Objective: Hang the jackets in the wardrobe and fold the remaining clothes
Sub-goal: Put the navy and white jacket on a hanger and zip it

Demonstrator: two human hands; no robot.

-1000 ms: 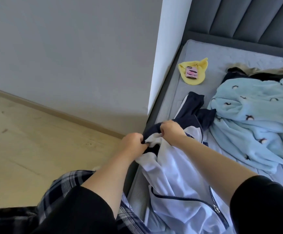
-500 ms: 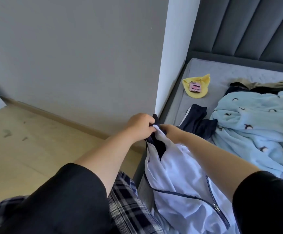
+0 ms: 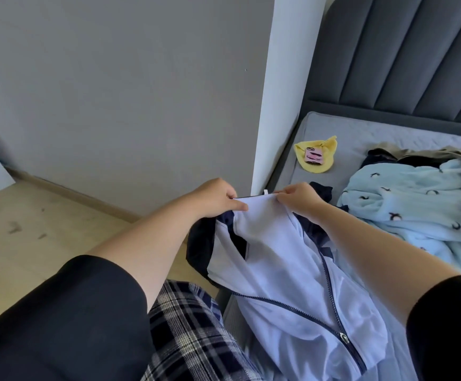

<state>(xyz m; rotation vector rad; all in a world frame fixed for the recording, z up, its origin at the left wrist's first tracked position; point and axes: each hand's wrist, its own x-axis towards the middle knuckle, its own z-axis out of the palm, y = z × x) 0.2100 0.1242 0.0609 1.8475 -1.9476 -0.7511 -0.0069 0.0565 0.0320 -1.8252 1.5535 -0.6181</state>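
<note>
Both the left hand (image 3: 218, 199) and right hand (image 3: 298, 198) pinch the collar of the white zip jacket (image 3: 287, 273), lifted at the bed's (image 3: 361, 133) left edge. Not yet hung; no wardrobe shows. The light blue garment (image 3: 416, 204) and what may be others behind it lie unfolded toward the right edge.

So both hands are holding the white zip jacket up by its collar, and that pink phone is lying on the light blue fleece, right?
Not quite. In the head view the pink phone lies on the yellow cloth near the head of the bed, apart from the light blue fleece. The rest holds: the left hand and right hand both hold the white zip jacket up by its collar.
</note>
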